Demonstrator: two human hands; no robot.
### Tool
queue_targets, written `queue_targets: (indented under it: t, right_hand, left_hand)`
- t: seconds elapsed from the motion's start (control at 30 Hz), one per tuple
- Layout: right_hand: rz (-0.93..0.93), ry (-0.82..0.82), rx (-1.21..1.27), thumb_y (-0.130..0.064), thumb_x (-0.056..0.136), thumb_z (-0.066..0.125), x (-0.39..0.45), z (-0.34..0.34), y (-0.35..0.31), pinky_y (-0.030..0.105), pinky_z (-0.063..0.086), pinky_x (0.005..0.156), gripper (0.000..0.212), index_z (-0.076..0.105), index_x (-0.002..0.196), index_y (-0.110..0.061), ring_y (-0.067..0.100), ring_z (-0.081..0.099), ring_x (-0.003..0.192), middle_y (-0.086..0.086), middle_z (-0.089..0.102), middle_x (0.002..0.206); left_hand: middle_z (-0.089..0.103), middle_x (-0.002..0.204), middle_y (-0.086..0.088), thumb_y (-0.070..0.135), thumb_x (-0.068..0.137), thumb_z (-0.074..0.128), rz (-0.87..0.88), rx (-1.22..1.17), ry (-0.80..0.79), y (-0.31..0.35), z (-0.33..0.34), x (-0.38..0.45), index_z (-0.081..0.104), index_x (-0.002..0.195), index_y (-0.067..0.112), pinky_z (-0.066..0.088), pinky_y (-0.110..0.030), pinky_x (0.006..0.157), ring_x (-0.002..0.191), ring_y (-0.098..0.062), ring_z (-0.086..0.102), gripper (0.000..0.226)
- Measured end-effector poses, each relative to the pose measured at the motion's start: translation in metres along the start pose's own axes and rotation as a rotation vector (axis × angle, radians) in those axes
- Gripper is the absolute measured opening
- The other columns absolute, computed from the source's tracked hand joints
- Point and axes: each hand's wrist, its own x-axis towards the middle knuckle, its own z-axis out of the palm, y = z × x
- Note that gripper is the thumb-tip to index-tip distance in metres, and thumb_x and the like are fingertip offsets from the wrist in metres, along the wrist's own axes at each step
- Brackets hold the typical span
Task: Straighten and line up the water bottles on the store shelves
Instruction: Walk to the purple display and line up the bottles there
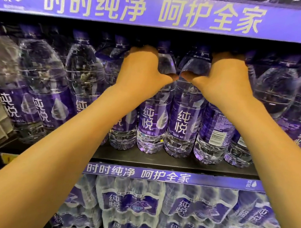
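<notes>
Store shelf [160, 162], purple-labelled water bottles [153, 117] upright in row; left hand [142, 67] and right hand [227, 77] gripping adjacent bottle shoulders, one apiece, directly ahead.

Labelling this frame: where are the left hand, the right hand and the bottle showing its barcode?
left hand [142, 71], head view, back of hand.
right hand [227, 78], head view, back of hand.
barcode bottle [216, 127], head view, label.
</notes>
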Motion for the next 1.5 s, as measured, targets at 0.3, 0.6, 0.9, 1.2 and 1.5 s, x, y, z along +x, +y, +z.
queue_targets:
  t: [0.3, 0.6, 0.9, 1.2, 1.5]
  right_hand:
    - [0.038, -0.037, 0.031, -0.064, 0.08, 0.068, -0.003, -0.005, 0.0, 0.033, 0.034, 0.059, 0.064, 0.058, 0.098, -0.003, 0.025, 0.046, 0.07, 0.009, 0.047, 0.075]
    - [0.071, 0.153, 0.313, -0.052, 0.078, 0.076, -0.041, -0.058, 0.057, 0.023, 0.055, 0.083, 0.046, 0.069, 0.106, -0.016, 0.003, 0.067, 0.087, -0.006, 0.072, 0.097]
    - [0.055, 0.219, 0.184, -0.054, 0.077, 0.074, -0.037, -0.084, 0.155, 0.04, 0.053, 0.081, 0.05, 0.064, 0.101, -0.012, 0.019, 0.064, 0.088, 0.002, 0.068, 0.096]
    - [-0.009, 0.137, -0.051, -0.071, 0.079, 0.063, -0.04, -0.059, 0.159, 0.038, 0.037, 0.064, 0.068, 0.053, 0.1, -0.007, 0.04, 0.057, 0.096, 0.016, 0.058, 0.101]
    - [0.048, 0.123, -0.072, -0.047, 0.084, 0.073, -0.029, -0.043, 0.154, 0.039, 0.038, 0.068, 0.049, 0.056, 0.098, -0.003, 0.041, 0.054, 0.101, 0.023, 0.057, 0.105]
  left_hand:
    - [0.039, 0.063, 0.003, 0.054, 0.082, 0.071, -0.022, -0.103, -0.058, -0.003, -0.005, -0.009, 0.042, 0.068, 0.021, 0.026, -0.018, 0.049, 0.057, -0.012, 0.039, 0.046]
    - [0.064, 0.102, -0.008, 0.039, 0.088, 0.067, 0.146, -0.26, 0.292, 0.022, -0.007, -0.04, 0.06, 0.108, 0.009, 0.048, -0.038, 0.081, 0.094, -0.023, 0.058, 0.038]
    - [0.067, 0.111, -0.003, 0.041, 0.085, 0.072, 0.129, -0.426, 0.074, 0.12, 0.035, -0.033, 0.062, 0.114, 0.011, 0.052, -0.039, 0.089, 0.102, -0.021, 0.063, 0.044]
    - [0.057, 0.091, -0.014, 0.045, 0.084, 0.071, -0.009, -0.113, 0.059, 0.161, 0.072, -0.018, 0.05, 0.094, 0.007, 0.033, -0.031, 0.065, 0.087, -0.032, 0.054, 0.044]
    - [0.029, 0.055, 0.004, 0.054, 0.068, 0.082, -0.028, -0.107, 0.077, 0.161, 0.068, -0.009, 0.026, 0.059, 0.019, 0.014, -0.023, 0.044, 0.048, -0.007, 0.027, 0.067]
